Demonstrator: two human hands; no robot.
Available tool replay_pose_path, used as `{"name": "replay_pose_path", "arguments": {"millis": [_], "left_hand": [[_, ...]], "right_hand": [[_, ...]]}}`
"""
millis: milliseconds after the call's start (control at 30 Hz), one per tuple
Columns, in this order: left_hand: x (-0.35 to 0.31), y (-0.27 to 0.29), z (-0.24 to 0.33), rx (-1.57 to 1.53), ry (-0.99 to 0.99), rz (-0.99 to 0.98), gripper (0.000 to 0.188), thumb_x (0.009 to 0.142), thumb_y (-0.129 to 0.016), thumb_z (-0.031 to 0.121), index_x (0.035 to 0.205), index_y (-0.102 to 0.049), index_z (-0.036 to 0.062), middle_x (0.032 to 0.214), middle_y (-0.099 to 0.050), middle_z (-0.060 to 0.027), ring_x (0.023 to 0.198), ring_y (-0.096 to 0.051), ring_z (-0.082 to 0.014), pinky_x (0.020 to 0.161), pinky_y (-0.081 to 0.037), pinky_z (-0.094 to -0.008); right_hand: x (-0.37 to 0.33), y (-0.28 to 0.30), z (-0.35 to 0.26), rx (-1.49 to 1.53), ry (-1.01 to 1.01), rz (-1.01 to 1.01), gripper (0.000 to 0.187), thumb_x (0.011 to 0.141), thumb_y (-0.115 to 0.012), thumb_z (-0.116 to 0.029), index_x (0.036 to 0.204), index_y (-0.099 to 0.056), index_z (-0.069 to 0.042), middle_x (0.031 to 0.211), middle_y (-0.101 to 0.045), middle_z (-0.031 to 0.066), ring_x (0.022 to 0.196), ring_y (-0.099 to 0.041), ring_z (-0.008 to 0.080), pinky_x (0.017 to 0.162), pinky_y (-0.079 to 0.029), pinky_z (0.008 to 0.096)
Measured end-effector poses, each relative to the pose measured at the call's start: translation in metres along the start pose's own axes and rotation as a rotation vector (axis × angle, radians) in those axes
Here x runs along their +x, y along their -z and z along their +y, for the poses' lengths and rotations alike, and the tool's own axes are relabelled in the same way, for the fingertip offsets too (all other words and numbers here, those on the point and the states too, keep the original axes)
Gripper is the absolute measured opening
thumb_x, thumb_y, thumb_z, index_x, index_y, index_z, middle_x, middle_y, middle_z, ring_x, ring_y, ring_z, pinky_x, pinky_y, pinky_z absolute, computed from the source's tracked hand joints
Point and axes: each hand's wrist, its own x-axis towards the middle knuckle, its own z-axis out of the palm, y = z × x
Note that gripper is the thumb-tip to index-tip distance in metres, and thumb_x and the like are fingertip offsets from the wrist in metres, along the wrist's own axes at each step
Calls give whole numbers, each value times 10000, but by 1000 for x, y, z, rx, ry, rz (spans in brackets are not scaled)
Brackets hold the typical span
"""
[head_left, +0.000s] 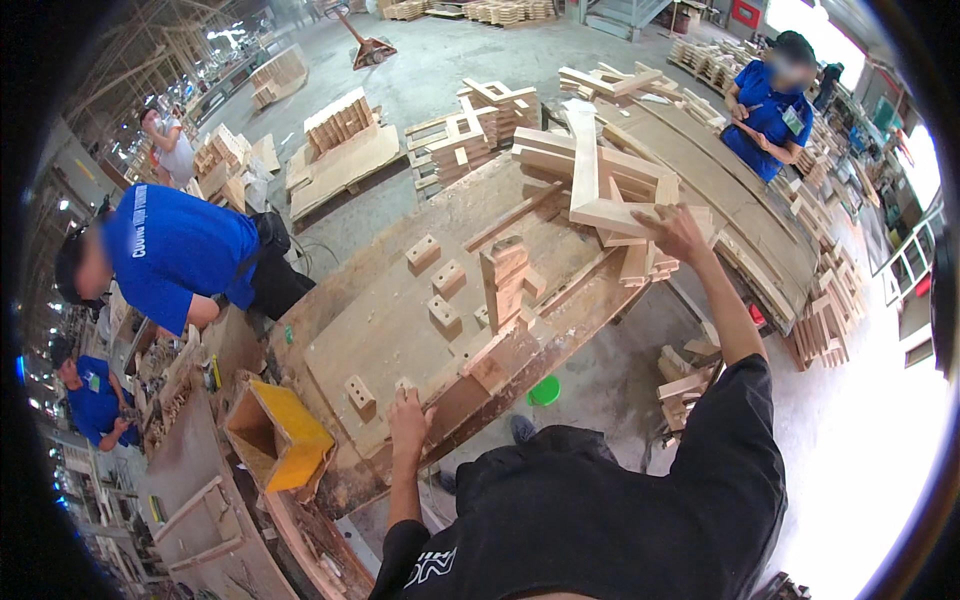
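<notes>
My right hand [675, 235] is closed on the corner of an angled wooden frame [588, 180], made of pale bars, above a stack of similar frames [640, 180] at the bench's far right end. Close to the bench's near edge, my left hand [408, 420] has its fingers curled over a small wooden block [403, 384], mostly hidden under them. Another block with drilled holes [360, 395] lies just left of it. Several more drilled blocks [445, 315] are spread farther up the board. An upright wooden piece [504, 280] stands near the bench's middle.
A yellow-sided wooden box [290, 440] sits at the bench's left end. Across the bench, a person in blue [180, 250] bends forward; another person [770, 110] works at the far right. Under the bench edge is a green bucket [544, 390]. Wood stacks [340, 125] stand on pallets beyond.
</notes>
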Motion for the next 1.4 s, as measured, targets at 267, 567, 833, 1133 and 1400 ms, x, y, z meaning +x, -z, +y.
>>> {"name": "replay_pose_path", "arguments": {"millis": [267, 567, 833, 1133, 1400], "left_hand": [[-3, -3, -8, 11, -9, -35, 620, 806, -735, 330, 1302, -497, 44, 1358, -493, -235, 1121, -552, -402, 955, -433, -493], [-6, -8, -3, 1, 20, 17, 611, 788, -751, 305, 1281, -497, 47, 1358, -491, -223, 1145, -523, -398, 971, -414, -493], [-8, -10, -2, -1, -51, 73, 637, 763, -765, 334, 1270, -496, 57, 1355, -482, -215, 1137, -514, -396, 976, -396, -506], [1, 16, -16, -279, 35, -7, 698, 797, -690, 572, 1224, -571, 34, 1309, -534, -244, 1094, -552, -405, 940, -448, -490], [25, 34, -53, -323, 172, 348, 706, 892, -556, 597, 1284, -530, 11, 1413, -467, -237, 1347, -363, -426, 1092, -289, -548]], "right_hand": [[33, -13, 45, -77, -496, -179, 934, 605, -861, -486, 1411, -485, -201, 1213, -634, 143, 1182, -560, 364, 1008, -402, 580], [75, -43, 5, 172, -506, -407, 1026, 595, -830, -608, 1461, -382, -289, 1375, -511, 145, 1307, -450, 366, 1020, -345, 686], [72, -62, 57, 151, -547, -444, 874, 656, -843, -447, 1413, -455, -243, 1376, -536, 97, 1298, -450, 397, 1041, -326, 669], [117, 69, -16, 664, -230, -3, 745, 753, -782, -459, 1343, -527, -83, 1397, -479, 222, 1297, -420, 443, 1094, -336, 515], [133, 241, -111, 677, 194, 366, 746, 820, -662, -561, 1351, -530, -56, 1408, -464, 220, 1316, -389, 433, 1099, -298, 528]]}}
